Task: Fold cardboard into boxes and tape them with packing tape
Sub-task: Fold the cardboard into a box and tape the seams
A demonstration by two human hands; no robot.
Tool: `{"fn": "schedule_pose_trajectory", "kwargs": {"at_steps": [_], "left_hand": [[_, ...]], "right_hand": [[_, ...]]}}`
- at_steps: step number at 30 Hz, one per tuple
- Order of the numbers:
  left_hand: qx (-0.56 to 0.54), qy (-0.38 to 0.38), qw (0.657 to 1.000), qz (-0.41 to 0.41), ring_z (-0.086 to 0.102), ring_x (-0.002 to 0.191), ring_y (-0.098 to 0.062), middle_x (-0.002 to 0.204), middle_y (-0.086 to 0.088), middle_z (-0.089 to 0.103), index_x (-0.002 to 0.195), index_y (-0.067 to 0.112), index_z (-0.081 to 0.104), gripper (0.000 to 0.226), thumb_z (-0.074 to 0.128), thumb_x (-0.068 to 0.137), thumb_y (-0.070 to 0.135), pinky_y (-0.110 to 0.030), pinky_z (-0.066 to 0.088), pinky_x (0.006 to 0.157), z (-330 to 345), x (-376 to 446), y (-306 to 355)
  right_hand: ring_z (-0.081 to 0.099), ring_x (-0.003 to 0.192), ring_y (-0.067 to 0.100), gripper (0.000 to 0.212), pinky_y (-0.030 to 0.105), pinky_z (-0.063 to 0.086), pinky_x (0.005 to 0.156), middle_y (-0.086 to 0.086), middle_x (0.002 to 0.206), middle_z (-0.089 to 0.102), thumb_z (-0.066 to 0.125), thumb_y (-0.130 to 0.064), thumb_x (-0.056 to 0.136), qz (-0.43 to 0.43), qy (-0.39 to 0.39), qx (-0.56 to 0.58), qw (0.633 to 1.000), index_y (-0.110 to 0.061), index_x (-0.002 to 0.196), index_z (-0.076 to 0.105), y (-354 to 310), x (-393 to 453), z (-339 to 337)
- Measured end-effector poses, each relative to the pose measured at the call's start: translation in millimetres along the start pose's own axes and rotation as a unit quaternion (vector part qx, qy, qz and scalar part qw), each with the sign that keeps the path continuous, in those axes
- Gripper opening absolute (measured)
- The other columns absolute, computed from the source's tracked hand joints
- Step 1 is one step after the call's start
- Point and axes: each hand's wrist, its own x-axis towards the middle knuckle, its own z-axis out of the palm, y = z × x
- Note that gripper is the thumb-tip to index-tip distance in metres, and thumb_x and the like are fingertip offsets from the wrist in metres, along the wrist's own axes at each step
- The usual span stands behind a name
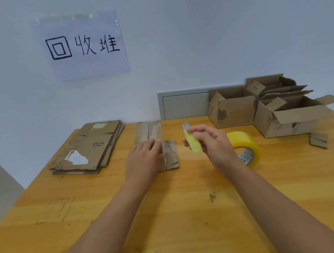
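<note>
While the left hand point(144, 158) lies flat, fingers straight, on the narrow flattened brown cardboard piece point(155, 139), probably to keep it from sliding, the right hand point(210, 144) grips a slim yellow utility knife point(192, 140), blade end raised. Just behind that hand, untouched, the yellow roll of packing tape point(244, 147) stands on the wooden table point(169, 207).

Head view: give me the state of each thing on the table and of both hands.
Left hand: flat, pressing the folded cardboard piece.
Folded cardboard piece: flat on the table.
Right hand: holding the yellow utility knife.
Yellow utility knife: raised, blade out.
Tape roll: standing on edge.
Flattened cardboard stack: lying flat, unfolded.
Boxes: assembled, top flaps open.
</note>
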Motion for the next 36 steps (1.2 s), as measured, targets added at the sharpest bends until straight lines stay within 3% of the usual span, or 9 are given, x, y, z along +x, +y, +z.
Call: {"fn": "schedule_pose_trajectory", "kwargs": {"at_steps": [2, 4, 8, 11, 15, 22, 28, 31, 36], "left_hand": [[-0.008, 0.011, 1.000, 0.008, 0.068, 0.090, -0.023, 0.105, -0.002, 0.070, 0.102, 0.017, 0.066, 0.027, 0.079, 0.080, 0.027, -0.033, 0.050, 0.070, 4, 0, -3], [-0.019, 0.012, 1.000, 0.013, 0.067, 0.094, -0.023, 0.108, -0.002, 0.069, 0.104, 0.017, 0.065, 0.026, 0.076, 0.083, 0.028, -0.034, 0.050, 0.078, 7, 0, -6], [-0.024, 0.012, 1.000, 0.015, 0.066, 0.096, -0.023, 0.109, -0.001, 0.068, 0.107, 0.018, 0.066, 0.028, 0.077, 0.083, 0.027, -0.035, 0.047, 0.085, 10, 0, -10], [-0.012, 0.004, 1.000, 0.006, 0.063, 0.104, -0.022, 0.115, 0.001, 0.067, 0.112, 0.021, 0.065, 0.029, 0.073, 0.085, 0.032, -0.038, 0.044, 0.090, 8, 0, -10], [0.004, -0.010, 0.998, -0.067, 0.046, 0.127, -0.034, 0.133, -0.008, 0.057, 0.110, 0.029, 0.065, 0.031, 0.072, 0.082, 0.041, -0.053, 0.041, 0.096, 9, -2, -6], [-0.073, -0.011, 0.990, -0.120, 0.029, 0.129, -0.036, 0.142, -0.013, 0.040, 0.111, 0.031, 0.065, 0.037, 0.080, 0.078, 0.037, -0.044, 0.056, 0.066, 11, 2, 8], [0.004, 0.032, 0.999, -0.020, 0.038, 0.118, -0.038, 0.130, -0.018, 0.053, 0.111, 0.024, 0.070, 0.039, 0.082, 0.074, 0.024, -0.048, 0.052, 0.082, 10, 9, 3], [0.025, 0.050, 0.998, 0.011, 0.040, 0.118, -0.038, 0.128, -0.019, 0.056, 0.109, 0.022, 0.071, 0.033, 0.079, 0.077, 0.023, -0.048, 0.051, 0.086, 12, 10, 1], [0.029, 0.053, 0.997, 0.038, 0.041, 0.120, -0.039, 0.127, -0.020, 0.056, 0.109, 0.021, 0.070, 0.025, 0.070, 0.085, 0.028, -0.049, 0.050, 0.091, 16, 5, -4]], "right_hand": [[0.069, 0.101, 0.026, 0.035, 0.034, 0.055, 0.084, 0.011, 0.103, 0.075, 0.034, 0.000, 0.099, 0.031, -0.003, 0.087, 0.996, -0.008, 0.111, 0.066, 2, 14, 2], [0.067, 0.104, 0.022, 0.027, 0.032, 0.053, 0.085, 0.007, 0.106, 0.075, 0.043, 0.002, 0.098, 0.035, 0.004, 0.111, 0.993, -0.009, 0.113, 0.063, 8, 25, 7], [0.066, 0.085, 0.010, 0.017, 0.020, 0.051, 0.073, -0.004, 0.085, 0.071, 0.072, -0.015, 0.088, 0.015, 0.033, 0.039, 0.999, -0.018, 0.103, 0.065, 25, 40, 18], [0.059, 0.073, 0.010, 0.003, 0.017, 0.048, 0.066, 0.000, 0.075, 0.062, 0.067, -0.018, 0.092, -0.004, 0.070, -0.003, 0.998, -0.016, 0.093, 0.065, 33, 45, 13], [0.055, 0.072, 0.014, 0.009, 0.020, 0.044, 0.066, 0.006, 0.073, 0.057, 0.060, -0.018, 0.093, -0.011, 0.117, 0.005, 0.993, -0.018, 0.085, 0.064, 43, 46, -1], [0.055, 0.068, 0.009, 0.017, 0.012, 0.044, 0.063, 0.003, 0.071, 0.059, 0.054, -0.020, 0.080, -0.027, 0.084, -0.035, 0.995, -0.016, 0.091, 0.066, 42, 39, -10], [0.054, 0.061, 0.007, 0.018, 0.015, 0.045, 0.064, -0.010, 0.062, 0.059, 0.068, -0.001, 0.087, -0.071, -0.020, -0.122, 0.990, -0.018, 0.082, 0.064, 44, 36, -25], [0.059, 0.076, 0.006, 0.005, 0.017, 0.044, 0.079, -0.008, 0.068, 0.067, 0.067, -0.015, 0.084, -0.056, -0.044, -0.123, 0.990, -0.019, 0.081, 0.067, 42, 34, -25], [0.064, 0.089, 0.007, 0.019, 0.029, 0.043, 0.093, -0.002, 0.076, 0.074, 0.057, -0.029, 0.081, -0.029, -0.090, -0.137, 0.986, -0.020, 0.091, 0.070, 42, 29, -24]]}}
